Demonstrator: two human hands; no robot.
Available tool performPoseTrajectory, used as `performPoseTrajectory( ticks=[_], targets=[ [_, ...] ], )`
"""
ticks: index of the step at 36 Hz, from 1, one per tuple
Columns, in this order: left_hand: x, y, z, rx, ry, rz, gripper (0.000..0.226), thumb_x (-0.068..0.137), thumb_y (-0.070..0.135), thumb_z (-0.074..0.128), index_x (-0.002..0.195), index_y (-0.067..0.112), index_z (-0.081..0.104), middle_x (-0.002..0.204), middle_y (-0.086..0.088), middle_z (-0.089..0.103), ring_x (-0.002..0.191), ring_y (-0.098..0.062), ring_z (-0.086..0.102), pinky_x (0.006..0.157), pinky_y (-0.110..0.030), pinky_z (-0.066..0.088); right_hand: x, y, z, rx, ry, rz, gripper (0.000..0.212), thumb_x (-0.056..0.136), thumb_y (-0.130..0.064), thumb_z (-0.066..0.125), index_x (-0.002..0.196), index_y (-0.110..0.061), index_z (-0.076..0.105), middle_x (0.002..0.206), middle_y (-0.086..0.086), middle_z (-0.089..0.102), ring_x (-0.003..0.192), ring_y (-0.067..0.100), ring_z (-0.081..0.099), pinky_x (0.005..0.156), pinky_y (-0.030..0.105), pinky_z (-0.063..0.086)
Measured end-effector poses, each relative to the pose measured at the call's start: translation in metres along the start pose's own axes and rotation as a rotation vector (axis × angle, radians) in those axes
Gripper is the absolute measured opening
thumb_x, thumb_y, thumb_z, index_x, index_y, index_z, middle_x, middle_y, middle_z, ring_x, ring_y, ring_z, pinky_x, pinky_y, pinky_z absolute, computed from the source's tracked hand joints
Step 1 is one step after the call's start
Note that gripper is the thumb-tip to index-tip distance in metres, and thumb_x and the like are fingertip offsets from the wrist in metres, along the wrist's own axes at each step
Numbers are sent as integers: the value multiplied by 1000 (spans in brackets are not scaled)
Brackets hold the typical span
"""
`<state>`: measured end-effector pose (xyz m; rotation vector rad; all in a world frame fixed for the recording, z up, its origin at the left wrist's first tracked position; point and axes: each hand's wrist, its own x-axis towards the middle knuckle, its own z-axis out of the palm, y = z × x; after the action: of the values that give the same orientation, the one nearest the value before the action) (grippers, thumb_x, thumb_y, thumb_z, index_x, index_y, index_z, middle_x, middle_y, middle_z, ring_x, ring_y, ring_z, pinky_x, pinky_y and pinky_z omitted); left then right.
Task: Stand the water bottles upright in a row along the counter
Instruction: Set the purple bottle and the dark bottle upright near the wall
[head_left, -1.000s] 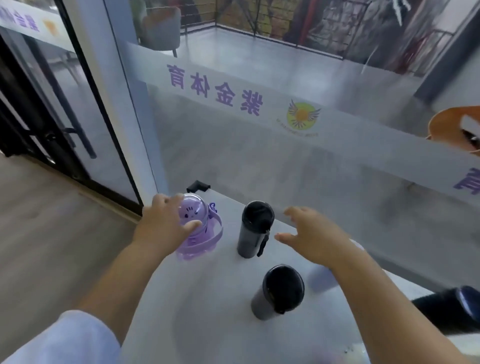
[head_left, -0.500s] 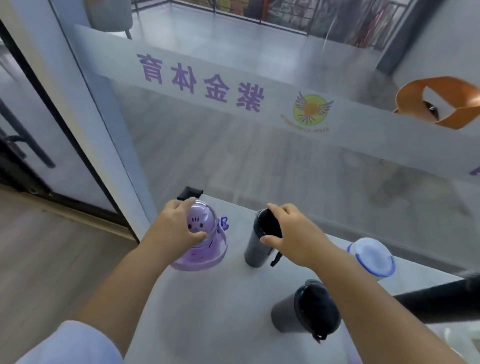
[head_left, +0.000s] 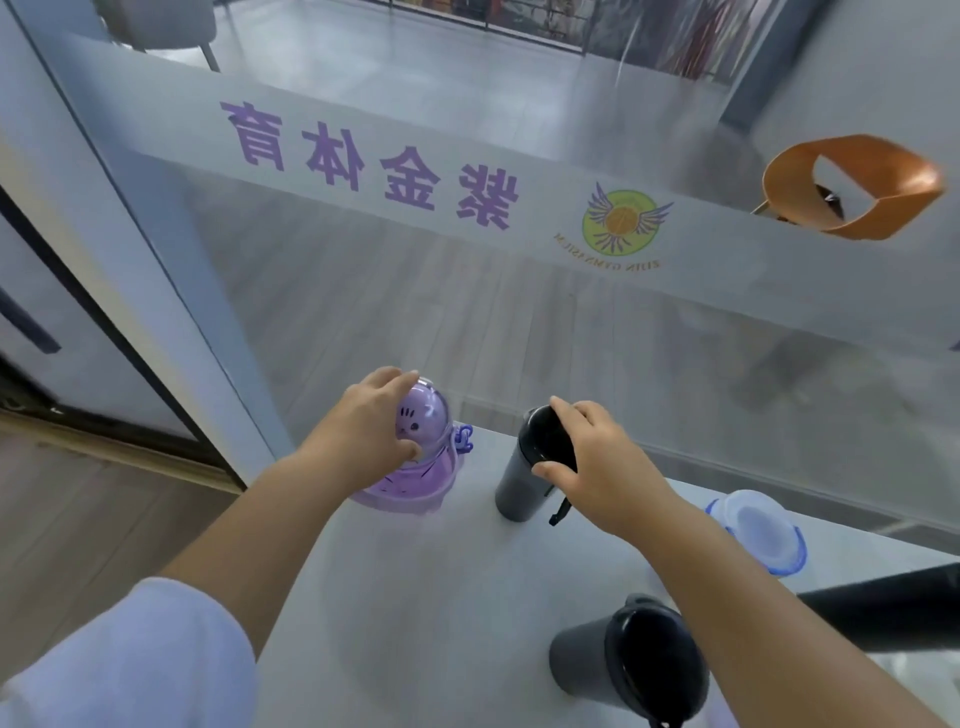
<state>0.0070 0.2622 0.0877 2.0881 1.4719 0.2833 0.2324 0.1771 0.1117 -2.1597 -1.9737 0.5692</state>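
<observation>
Since a second ago my right hand (head_left: 597, 467) has gone from hovering with spread fingers to clamping on the lid of the tall black bottle (head_left: 517, 483), thumb on the near side and fingers curled over the far side. My left hand (head_left: 371, 431) stays wrapped over the domed top of the purple bottle (head_left: 410, 486), as it was then. The two hands are apart, one on each bottle.

The counter (head_left: 415, 597) is pale and smooth, and its far edge runs along a glass wall (head_left: 363, 322) that carries a frosted band (head_left: 519, 171) with purple characters and a winged round logo. Beyond the glass lie a grey floor and an orange chair (head_left: 852, 187). A wooden floor (head_left: 78, 519) shows past the counter's left edge.

The purple bottle stands upright at the far left corner. The tall black bottle stands upright just beside it along the far edge, not touching it. A second dark bottle (head_left: 582, 660) stands nearer to me, toward the right, partly behind my forearm. A blue-rimmed clear container (head_left: 753, 525) sits by the far edge further right. A dark cylinder (head_left: 883, 608) lies at the right edge; I cannot tell what it is. Every lid I can see is closed, and I cannot tell what any container holds.
</observation>
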Motion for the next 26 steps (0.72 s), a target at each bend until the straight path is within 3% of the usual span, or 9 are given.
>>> performPoseTrajectory(
  ticks=[17, 26],
  targets=[
    [47, 2, -1, -39, 47, 78, 79, 73, 13, 76, 140, 12, 34, 145, -2, 36, 129, -28, 39, 104, -36, 36, 46, -7, -6, 44, -27, 49, 72, 89, -30, 59, 147, -16, 19, 143, 7, 34, 127, 30, 38, 108, 41, 36],
    [41, 1, 0, -88, 55, 50, 76, 76, 14, 74, 140, 17, 34, 152, -4, 23, 134, -26, 35, 105, -34, 34, 47, -8, -4, -16, -43, 68, 74, 89, -30, 60, 147, -21, 15, 146, 5, 27, 127, 30, 35, 103, 42, 40]
  ],
)
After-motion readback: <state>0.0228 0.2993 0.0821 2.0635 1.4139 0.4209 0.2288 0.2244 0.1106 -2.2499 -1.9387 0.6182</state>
